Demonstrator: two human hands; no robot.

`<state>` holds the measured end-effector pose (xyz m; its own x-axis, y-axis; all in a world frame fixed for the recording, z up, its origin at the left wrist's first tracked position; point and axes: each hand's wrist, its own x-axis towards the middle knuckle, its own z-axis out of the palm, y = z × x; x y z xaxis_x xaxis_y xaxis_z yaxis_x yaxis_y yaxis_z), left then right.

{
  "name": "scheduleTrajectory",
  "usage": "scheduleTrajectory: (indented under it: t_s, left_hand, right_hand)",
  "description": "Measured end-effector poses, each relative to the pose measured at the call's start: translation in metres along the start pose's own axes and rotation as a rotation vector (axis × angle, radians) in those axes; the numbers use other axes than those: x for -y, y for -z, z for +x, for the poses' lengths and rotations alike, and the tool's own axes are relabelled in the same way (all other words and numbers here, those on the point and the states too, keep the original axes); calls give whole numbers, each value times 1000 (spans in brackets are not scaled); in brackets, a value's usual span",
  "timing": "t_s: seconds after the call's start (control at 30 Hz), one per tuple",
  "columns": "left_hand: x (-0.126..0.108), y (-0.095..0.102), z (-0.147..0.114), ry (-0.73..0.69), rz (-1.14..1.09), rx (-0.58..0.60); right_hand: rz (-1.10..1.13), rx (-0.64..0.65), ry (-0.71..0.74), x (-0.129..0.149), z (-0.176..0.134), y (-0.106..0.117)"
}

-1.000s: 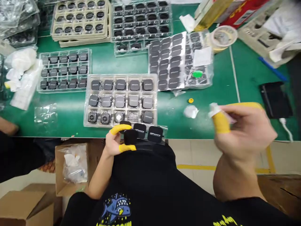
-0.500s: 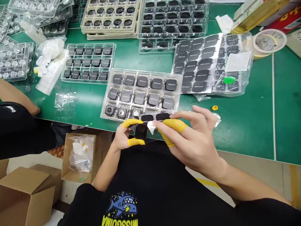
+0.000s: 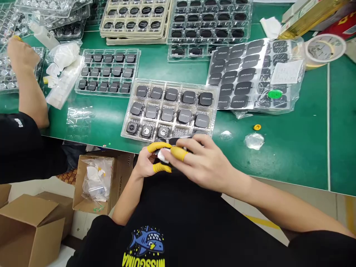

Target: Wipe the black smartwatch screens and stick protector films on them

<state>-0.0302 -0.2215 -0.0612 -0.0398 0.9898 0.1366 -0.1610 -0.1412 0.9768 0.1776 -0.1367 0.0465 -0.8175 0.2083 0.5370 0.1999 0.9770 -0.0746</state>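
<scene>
My left hand (image 3: 143,163), with yellow finger cots on thumb and forefinger, grips a black square smartwatch (image 3: 166,163) by its edges at the table's front edge. A white cloth (image 3: 163,155) is pinched in my right hand (image 3: 204,163), which also wears yellow finger cots, and lies against the watch face. Fingers and cloth hide most of the watch. Just beyond stands a clear plastic tray (image 3: 124,128) of square watch bodies, most under dark printed covers. In its front row, several show round sensor backs. Dark film pieces beside my right fingers are partly covered.
A co-worker's hand (image 3: 22,55) is over clear trays at the left. Behind lie another watch tray (image 3: 138,61), stacked trays (image 3: 167,35) and dark sticker sheets (image 3: 239,78). Tape rolls (image 3: 324,52) stand right. A yellow finger cot (image 3: 257,127) lies near clear film (image 3: 254,141).
My right hand has moved left, bringing the cloth from beside the watch onto its face. My left hand keeps its hold. The co-worker's hand has come into view over the left trays.
</scene>
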Motion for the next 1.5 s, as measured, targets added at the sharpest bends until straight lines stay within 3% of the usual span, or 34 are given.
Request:
scheduleTrajectory:
  t_s: [0.23,0.37,0.57,0.8,1.03,1.27,1.4,1.5]
  left_hand:
    - [0,0,1,-39,50,-8]
    - [4,0,1,-43,19,-3]
    - [2,-1,-2,-55,104,-17]
    - [-1,1,2,-113,129,20]
    - [-1,0,1,-128,94,0]
    - [2,0,1,-2,81,-39]
    - [1,2,-1,32,54,-108]
    - [-2,4,-1,55,32,-93]
  right_hand:
    - [115,15,109,-7,-2,-4]
    - [-5,-21,52,-12,-3,-9]
    - [115,14,127,-8,-6,-6]
    - [-22,-48,16,-10,-8,-14]
    - [158,1,118,-12,-11,-12]
    - [-42,-81,-16,-12,-9,-22]
    - [42,-75,-14,-6,-16,-21]
    - [133,-66,30,-2,-19,-19]
